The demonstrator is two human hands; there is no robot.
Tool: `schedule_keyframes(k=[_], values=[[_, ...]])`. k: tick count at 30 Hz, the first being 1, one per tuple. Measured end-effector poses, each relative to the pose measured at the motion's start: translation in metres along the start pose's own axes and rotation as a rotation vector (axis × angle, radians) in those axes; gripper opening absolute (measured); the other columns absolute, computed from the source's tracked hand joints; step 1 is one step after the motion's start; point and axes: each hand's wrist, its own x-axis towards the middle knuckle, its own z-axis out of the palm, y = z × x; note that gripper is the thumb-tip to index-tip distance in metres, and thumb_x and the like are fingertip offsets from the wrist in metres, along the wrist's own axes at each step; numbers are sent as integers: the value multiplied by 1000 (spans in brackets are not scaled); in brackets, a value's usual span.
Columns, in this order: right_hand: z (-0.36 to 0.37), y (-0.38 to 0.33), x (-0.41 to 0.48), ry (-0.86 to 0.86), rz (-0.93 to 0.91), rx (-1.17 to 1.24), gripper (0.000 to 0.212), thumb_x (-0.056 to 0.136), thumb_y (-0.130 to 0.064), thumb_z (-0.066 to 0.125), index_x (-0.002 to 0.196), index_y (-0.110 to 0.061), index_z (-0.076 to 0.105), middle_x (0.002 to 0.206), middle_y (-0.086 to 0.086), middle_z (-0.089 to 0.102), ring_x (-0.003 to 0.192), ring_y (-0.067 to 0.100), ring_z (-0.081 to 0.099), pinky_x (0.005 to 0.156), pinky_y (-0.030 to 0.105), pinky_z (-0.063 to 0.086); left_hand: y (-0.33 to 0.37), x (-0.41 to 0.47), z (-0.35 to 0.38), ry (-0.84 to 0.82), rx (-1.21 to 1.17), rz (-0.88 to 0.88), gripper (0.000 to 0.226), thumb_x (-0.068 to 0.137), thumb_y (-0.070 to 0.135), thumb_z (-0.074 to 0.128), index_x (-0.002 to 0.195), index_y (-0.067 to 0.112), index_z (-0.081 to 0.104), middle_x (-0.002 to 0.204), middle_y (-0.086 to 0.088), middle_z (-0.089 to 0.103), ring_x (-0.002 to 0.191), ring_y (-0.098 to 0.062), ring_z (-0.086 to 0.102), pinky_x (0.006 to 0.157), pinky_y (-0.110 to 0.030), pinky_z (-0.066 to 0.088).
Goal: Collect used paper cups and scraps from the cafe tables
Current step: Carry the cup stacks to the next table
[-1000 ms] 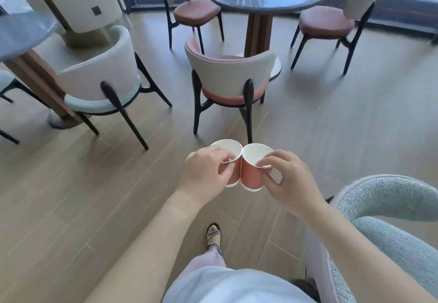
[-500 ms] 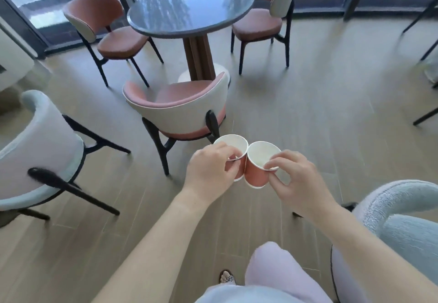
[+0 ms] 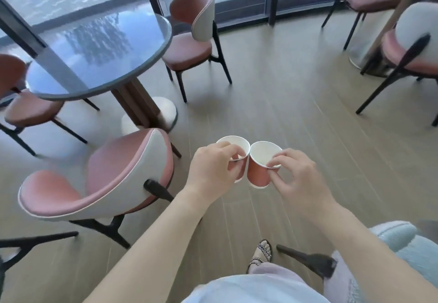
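Note:
I carry two small paper cups side by side over the floor, both reddish outside and white inside, their rims touching. My left hand (image 3: pixel 213 170) grips the left cup (image 3: pixel 237 142) with fingers curled over its rim, hiding most of its wall. My right hand (image 3: pixel 301 179) pinches the rim of the right cup (image 3: pixel 259 172), whose side shows plainly. Both cups look empty inside.
A round grey glass-topped table (image 3: pixel 113 70) stands at the left with pink and white chairs around it, one chair (image 3: pixel 132 174) close to my left arm. More chairs and a table base (image 3: pixel 362 49) stand at the far right. A pale blue chair (image 3: pixel 403 245) sits at my lower right. Wooden floor lies ahead.
The view has swung to the right, so the table and chairs have slid left and new chairs appear at the right. My hands keep the same hold on both cups.

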Motion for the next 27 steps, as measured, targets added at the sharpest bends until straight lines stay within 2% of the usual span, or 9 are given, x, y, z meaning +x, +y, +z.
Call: schedule_keyframes(k=[6, 13, 18, 23, 25, 27], values=[[-35, 63, 72, 86, 80, -31, 14, 71, 2, 72, 77, -11, 68, 83, 2, 64, 83, 22, 57, 74, 16, 33, 26, 112, 32, -39, -24, 85, 7, 80, 25, 67, 86, 21, 69, 88, 6, 69, 77, -20, 63, 67, -29, 46], [-60, 119, 119, 171, 180, -74, 11, 72, 0, 71, 76, -10, 67, 84, 2, 63, 85, 21, 56, 76, 18, 35, 49, 203, 75, -116, -57, 181, 11, 83, 24, 63, 92, 25, 69, 96, 10, 69, 86, -19, 60, 68, -28, 44], [-74, 163, 171, 231, 240, -138, 13, 73, -3, 72, 76, -14, 67, 84, -3, 62, 83, 18, 55, 74, 23, 38, 66, 280, 103, -154, -82, 294, 9, 84, 26, 62, 88, 21, 69, 86, 6, 69, 80, -21, 63, 64, -31, 46], [-85, 215, 249, 292, 280, -165, 16, 71, -4, 72, 76, -18, 66, 82, -9, 60, 81, 17, 55, 70, 22, 37, 73, 382, 131, -130, -76, 365, 7, 84, 24, 64, 83, 24, 71, 80, 7, 69, 69, -20, 60, 58, -29, 46], [-90, 236, 287, 305, 287, -172, 17, 71, -4, 71, 75, -19, 65, 81, -9, 59, 81, 16, 55, 71, 19, 36, 76, 429, 141, -141, -94, 385, 8, 83, 21, 65, 83, 25, 72, 81, 8, 68, 67, -19, 58, 57, -25, 41], [-100, 255, 326, 320, 307, -174, 16, 72, -5, 71, 74, -20, 64, 80, -10, 58, 80, 15, 55, 70, 20, 37, 81, 478, 146, -185, -129, 373, 10, 84, 21, 64, 88, 25, 72, 88, 10, 69, 73, -16, 60, 60, -24, 42]])
